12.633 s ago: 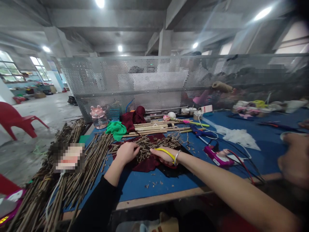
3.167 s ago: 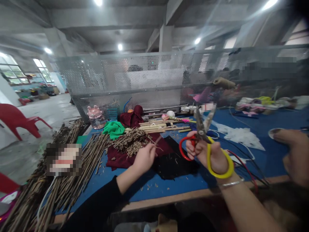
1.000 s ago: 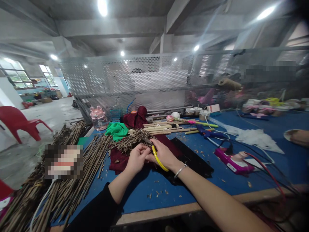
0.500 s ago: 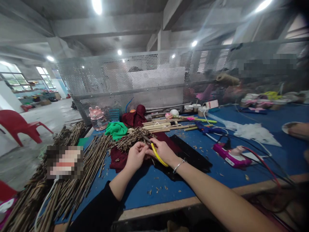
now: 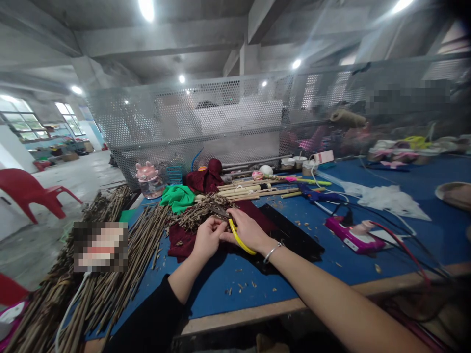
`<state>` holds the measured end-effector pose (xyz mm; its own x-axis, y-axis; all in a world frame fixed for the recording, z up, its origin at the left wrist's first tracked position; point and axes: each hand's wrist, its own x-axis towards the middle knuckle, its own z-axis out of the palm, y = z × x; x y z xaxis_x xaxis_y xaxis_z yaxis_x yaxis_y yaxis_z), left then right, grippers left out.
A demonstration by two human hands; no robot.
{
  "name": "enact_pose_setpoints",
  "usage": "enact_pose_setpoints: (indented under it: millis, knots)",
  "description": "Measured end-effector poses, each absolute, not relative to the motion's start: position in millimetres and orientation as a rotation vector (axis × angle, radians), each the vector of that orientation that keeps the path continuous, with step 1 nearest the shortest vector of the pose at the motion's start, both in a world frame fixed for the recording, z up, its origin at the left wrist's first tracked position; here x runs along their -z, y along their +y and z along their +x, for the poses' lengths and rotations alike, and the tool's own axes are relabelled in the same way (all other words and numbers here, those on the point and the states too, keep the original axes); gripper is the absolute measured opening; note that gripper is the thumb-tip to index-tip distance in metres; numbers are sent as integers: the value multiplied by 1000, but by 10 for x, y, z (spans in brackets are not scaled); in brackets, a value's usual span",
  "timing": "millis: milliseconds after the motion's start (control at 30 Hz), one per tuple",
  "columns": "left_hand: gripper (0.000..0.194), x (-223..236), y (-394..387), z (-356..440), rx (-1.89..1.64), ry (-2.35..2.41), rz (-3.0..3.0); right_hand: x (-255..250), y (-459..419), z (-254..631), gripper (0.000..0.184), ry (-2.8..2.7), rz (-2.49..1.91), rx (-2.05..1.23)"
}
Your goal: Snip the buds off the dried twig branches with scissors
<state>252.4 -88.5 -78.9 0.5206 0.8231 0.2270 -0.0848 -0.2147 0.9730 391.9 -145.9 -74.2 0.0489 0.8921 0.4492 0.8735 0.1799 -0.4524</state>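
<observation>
My right hand (image 5: 247, 230) is closed round scissors with a yellow handle loop (image 5: 237, 238); their blades point left into a heap of short dry twigs (image 5: 200, 211). Right beside it, my left hand (image 5: 208, 237) pinches a small twig piece at the blades. Both hands rest over a dark red cloth (image 5: 184, 240) and a black cloth (image 5: 290, 240) spread on the blue table (image 5: 235, 287).
Long bundled sticks (image 5: 110, 274) cover the table's left side. A pink glue gun (image 5: 349, 234) with cables lies to the right. Bamboo rods (image 5: 253, 192), a green cloth (image 5: 178, 196) and a pink bottle (image 5: 149, 179) sit before a perforated metal screen (image 5: 228, 122). Another person's hand (image 5: 454, 193) shows far right.
Some seconds ago my right hand held the scissors raised above the table. It has since come down to the twig heap beside my left hand, and both have barely moved in the last second.
</observation>
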Motion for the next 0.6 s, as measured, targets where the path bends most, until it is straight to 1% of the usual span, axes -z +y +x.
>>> enact_pose_setpoints:
  millis: [200,467,533,600]
  knots:
    - [25,781,-882,2517,-986,653,1622,697,-1490,3924,57,-1799,-1715,-77]
    - [26,827,-861,2519,-912,689,1553,727,-1478,3959,48,-1777,-1756,-114]
    - [26,823,-852,2515,-939,701,1564,728,-1481,3947,50,-1797,-1785,-70]
    - [26,815,-850,2511,-981,711,1592,731,-1482,3935,56,-1821,-1801,6]
